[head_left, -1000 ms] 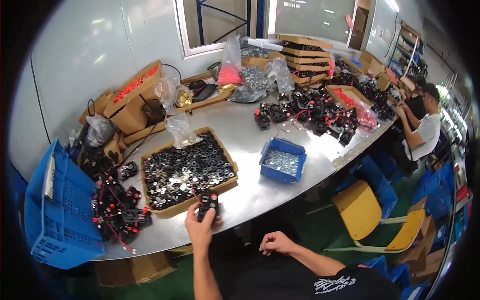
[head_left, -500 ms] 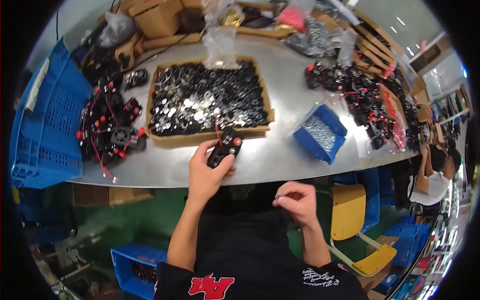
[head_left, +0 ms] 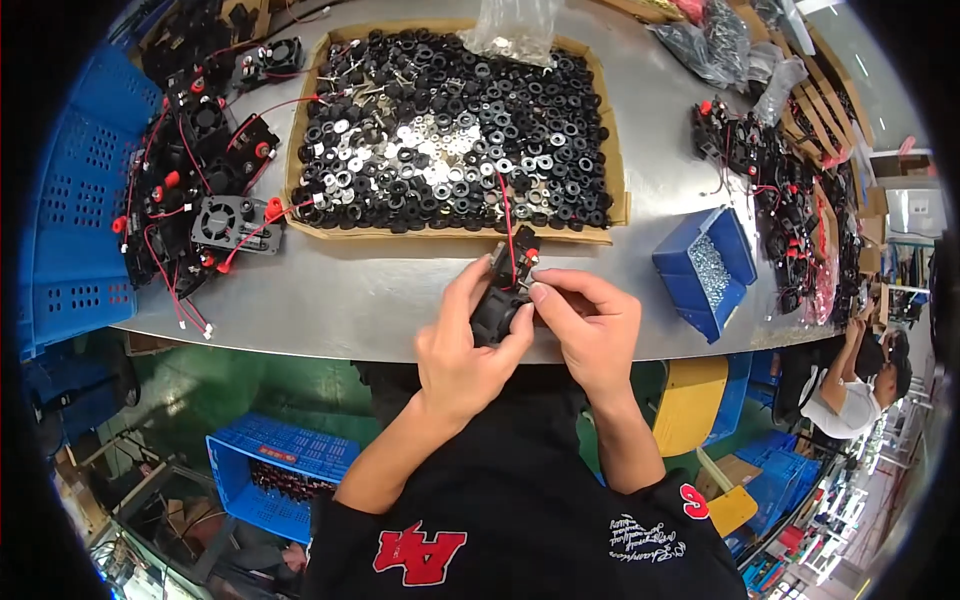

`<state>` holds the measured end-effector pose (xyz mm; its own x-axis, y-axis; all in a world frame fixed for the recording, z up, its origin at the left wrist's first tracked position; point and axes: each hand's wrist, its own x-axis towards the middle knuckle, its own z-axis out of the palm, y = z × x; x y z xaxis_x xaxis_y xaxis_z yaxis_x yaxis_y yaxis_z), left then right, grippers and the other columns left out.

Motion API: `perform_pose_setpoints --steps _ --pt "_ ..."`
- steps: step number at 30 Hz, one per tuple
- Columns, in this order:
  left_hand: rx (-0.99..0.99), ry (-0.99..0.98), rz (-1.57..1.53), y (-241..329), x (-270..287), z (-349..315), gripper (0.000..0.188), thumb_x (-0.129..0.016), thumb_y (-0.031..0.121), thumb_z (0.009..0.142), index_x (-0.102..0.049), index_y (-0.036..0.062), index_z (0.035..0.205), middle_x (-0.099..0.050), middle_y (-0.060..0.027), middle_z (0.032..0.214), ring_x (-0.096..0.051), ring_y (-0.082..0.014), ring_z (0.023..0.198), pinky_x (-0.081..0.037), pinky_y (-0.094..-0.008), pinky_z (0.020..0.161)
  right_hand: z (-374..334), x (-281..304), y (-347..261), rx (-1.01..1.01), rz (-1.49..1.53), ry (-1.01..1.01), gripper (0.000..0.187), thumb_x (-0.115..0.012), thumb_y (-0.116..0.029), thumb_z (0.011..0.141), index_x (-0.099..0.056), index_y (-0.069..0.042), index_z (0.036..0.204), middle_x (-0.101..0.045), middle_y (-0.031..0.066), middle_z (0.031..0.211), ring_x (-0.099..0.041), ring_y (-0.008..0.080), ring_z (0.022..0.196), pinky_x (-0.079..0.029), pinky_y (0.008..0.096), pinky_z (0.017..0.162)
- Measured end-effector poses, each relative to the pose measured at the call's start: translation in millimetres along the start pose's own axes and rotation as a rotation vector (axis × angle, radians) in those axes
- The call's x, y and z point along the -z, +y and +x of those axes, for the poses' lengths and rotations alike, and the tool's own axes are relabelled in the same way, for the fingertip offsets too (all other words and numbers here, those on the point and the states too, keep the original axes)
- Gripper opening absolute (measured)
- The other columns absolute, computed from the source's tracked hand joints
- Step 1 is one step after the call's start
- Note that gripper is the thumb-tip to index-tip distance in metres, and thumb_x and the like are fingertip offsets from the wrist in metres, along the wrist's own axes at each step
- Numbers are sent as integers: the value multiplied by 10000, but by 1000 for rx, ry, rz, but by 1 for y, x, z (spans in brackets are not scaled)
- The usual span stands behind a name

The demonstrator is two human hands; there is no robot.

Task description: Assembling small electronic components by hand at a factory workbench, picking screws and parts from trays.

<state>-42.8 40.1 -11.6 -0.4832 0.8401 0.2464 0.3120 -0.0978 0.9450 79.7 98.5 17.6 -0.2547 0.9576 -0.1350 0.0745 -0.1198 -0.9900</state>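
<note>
My left hand (head_left: 460,350) is wrapped round a small black fan unit (head_left: 493,312) with red and black wires, held over the table's front edge. At the unit's right side, the thumb and forefinger of my right hand (head_left: 598,330) are pinched together, close to its surface. Something small and shiny shows by those fingertips, too small to name. Just beyond the hands, a shallow cardboard box (head_left: 450,235) holds many black rings and silvery washers. To the right sits a blue bin (head_left: 690,292) of small silvery metal parts.
Black fan units with red wires (head_left: 215,225) are heaped at the left beside a blue crate (head_left: 80,215). More units (head_left: 790,235) lie at the right. Below the table are another blue crate (head_left: 225,470) and a yellow chair (head_left: 690,400). A person (head_left: 850,385) works far right.
My right hand has come up from below the table edge to the fan unit. My left hand has shifted right with the unit, which has turned. The view has moved closer to the table.
</note>
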Motion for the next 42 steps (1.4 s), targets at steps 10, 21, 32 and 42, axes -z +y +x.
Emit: perform_pose_setpoints --steps 10,21,32,42 --pt "-370 147 328 -13 -12 -2 586 -810 98 728 -546 -136 1196 -691 -202 1068 -724 -238 720 -570 -299 587 3 4 -8 -159 -8 -15 155 -703 -20 865 -702 65 995 -711 81 892 -645 94 782 -515 213 703" --pt "-382 46 334 -8 -6 -4 591 -779 77 717 -538 -149 1207 -677 -218 1119 -723 -230 699 -560 -291 585 -2 2 5 -38 21 44 164 -694 -10 873 -697 53 1024 -709 70 908 -642 90 802 -511 214 716" --pt "-495 132 482 -15 -13 -6 587 -781 70 707 -549 -160 1196 -655 -248 1168 -723 -231 701 -552 -277 576 0 -2 8 76 -115 86 152 -683 -40 894 -703 48 1017 -703 44 858 -612 61 741 -494 205 655" --pt "-488 153 518 -16 -16 -7 612 -782 47 705 -535 -161 1225 -668 -241 1138 -727 -257 722 -558 -286 593 11 1 -3 161 -397 -11 180 -638 -119 924 -681 47 867 -662 57 699 -563 79 600 -449 247 544"
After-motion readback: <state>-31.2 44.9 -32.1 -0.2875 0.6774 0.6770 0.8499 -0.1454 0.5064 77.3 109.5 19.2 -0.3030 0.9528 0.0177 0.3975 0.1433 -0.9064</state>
